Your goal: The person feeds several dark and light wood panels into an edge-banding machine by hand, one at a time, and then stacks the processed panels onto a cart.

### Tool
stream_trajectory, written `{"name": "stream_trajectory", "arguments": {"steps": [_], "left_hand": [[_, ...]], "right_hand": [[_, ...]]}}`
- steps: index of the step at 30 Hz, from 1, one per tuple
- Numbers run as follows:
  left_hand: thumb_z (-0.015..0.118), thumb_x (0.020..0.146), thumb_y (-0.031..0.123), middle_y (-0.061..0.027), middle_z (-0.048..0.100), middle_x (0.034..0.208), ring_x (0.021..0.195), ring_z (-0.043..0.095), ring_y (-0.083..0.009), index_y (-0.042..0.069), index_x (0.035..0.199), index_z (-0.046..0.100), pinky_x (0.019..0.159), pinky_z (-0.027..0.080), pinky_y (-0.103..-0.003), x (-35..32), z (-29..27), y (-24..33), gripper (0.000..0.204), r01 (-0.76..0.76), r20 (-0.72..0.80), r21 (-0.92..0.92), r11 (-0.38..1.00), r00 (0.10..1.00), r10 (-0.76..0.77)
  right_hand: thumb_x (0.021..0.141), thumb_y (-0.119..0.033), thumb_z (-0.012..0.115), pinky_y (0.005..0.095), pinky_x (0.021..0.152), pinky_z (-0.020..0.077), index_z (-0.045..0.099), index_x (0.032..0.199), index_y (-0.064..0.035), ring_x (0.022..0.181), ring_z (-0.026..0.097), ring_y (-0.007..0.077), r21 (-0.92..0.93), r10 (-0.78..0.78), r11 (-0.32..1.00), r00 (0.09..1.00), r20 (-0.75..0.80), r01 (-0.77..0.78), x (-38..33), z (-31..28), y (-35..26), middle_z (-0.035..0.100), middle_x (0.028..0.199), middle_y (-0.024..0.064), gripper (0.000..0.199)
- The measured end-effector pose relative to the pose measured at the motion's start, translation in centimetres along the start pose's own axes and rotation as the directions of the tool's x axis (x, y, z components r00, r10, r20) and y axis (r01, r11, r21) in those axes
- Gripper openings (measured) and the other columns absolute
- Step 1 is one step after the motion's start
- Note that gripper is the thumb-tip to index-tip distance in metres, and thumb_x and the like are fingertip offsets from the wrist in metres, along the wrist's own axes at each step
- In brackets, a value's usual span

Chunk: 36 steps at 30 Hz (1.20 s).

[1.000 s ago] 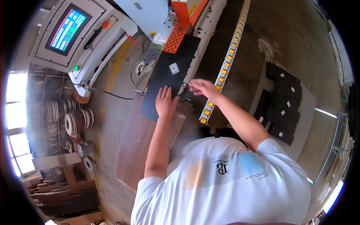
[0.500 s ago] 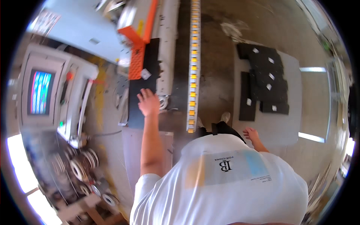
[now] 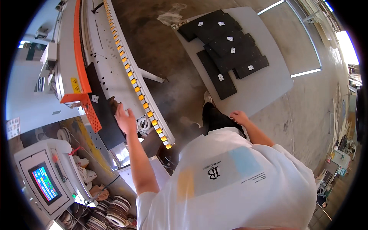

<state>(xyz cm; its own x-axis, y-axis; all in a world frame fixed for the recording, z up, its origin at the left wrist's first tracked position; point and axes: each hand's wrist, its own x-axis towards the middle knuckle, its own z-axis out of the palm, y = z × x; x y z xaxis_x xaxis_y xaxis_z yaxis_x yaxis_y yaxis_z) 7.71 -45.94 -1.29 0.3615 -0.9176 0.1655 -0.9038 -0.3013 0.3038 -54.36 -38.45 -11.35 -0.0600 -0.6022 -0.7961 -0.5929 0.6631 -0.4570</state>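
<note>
My left hand reaches out over the long machine, fingers spread and nothing held in them. It is at the right edge of a black board bearing a small white label; whether the fingertips press on the board I cannot tell. A small dark brown piece lies just beyond those fingertips. The board runs beside the machine's orange guard, which has a perforated end. My right hand hangs by my hip with fingers loosely bent, and nothing shows in it.
A rail of yellow rollers runs along the machine's right side. Several labelled black boards lie on a grey sheet at the right. A control panel with a lit screen and coiled rolls are at lower left.
My view has turned, so the machine now slants at the left and the black boards sit nearer the middle. My left hand has gone from over the board to its right edge.
</note>
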Motion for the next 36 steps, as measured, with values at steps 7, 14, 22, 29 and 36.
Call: {"name": "stream_trajectory", "arguments": {"steps": [7, 14, 22, 29, 36], "left_hand": [[0.066, 0.095, 0.027, -0.0226, 0.040, 0.155, 0.138, 0.044, -0.0436, 0.005, 0.157, 0.027, 0.111, 0.041, -0.049, -2.6, 5.1, 10.6, 0.076, 0.221, 0.137, -0.189, 0.957, 0.971, -0.197], [0.067, 0.095, 0.024, -0.0243, 0.041, 0.153, 0.133, 0.049, -0.0453, 0.009, 0.159, 0.024, 0.107, 0.045, -0.052, -2.6, 5.6, 12.3, 0.078, 0.415, 0.169, 0.049, 0.908, 0.893, -0.417], [0.066, 0.095, 0.017, -0.0254, 0.040, 0.155, 0.134, 0.048, -0.0483, 0.011, 0.160, 0.022, 0.109, 0.043, -0.053, -1.3, 6.3, 14.0, 0.079, 0.434, 0.111, 0.235, 0.870, 0.877, -0.468], [0.065, 0.095, 0.014, -0.0275, 0.038, 0.156, 0.138, 0.044, -0.0475, 0.012, 0.161, 0.019, 0.112, 0.041, -0.052, -1.8, 7.0, 14.5, 0.080, 0.512, 0.067, 0.292, 0.808, 0.832, -0.551], [0.064, 0.097, 0.017, -0.0264, 0.036, 0.158, 0.139, 0.043, -0.0468, 0.008, 0.160, 0.018, 0.113, 0.040, -0.052, -1.3, 6.4, 14.6, 0.079, 0.549, 0.108, 0.265, 0.793, 0.800, -0.590]], "right_hand": [[0.091, -0.038, 0.067, 0.0339, 0.068, 0.0550, 0.075, 0.109, -0.0058, 0.081, 0.071, 0.0158, -0.025, 0.090, 0.996, 0.995, 0.039, -0.089, 8.3, -2.9, 1.4, 0.076, 0.094, 0.0055, 0.037], [0.091, -0.046, 0.062, 0.0412, 0.074, 0.0553, 0.074, 0.090, -0.0096, 0.080, 0.072, 0.0262, -0.268, -0.165, 0.957, 0.967, -0.196, 0.109, 23.7, -7.1, -6.7, 0.075, 0.084, 0.0078, 0.038], [0.097, -0.054, 0.057, 0.0432, 0.075, 0.0554, 0.073, 0.085, -0.0046, 0.075, 0.070, 0.0300, -0.138, -0.087, 0.990, 0.920, -0.382, 0.037, 49.4, -15.0, -10.9, 0.070, 0.076, 0.0129, 0.053], [0.083, -0.063, 0.077, 0.0336, 0.058, 0.0452, 0.068, 0.091, -0.0076, 0.064, 0.057, 0.0137, 0.525, 0.456, 0.809, 0.845, -0.279, -0.264, 54.0, -17.6, -13.0, 0.065, 0.082, 0.0008, 0.057], [0.084, -0.056, 0.079, 0.0310, 0.041, 0.0352, 0.060, 0.091, -0.0129, 0.049, 0.048, 0.0130, 0.530, 0.446, 0.798, 0.873, -0.199, -0.286, 46.4, -13.7, -0.1, 0.053, 0.067, -0.0010, 0.048]]}}
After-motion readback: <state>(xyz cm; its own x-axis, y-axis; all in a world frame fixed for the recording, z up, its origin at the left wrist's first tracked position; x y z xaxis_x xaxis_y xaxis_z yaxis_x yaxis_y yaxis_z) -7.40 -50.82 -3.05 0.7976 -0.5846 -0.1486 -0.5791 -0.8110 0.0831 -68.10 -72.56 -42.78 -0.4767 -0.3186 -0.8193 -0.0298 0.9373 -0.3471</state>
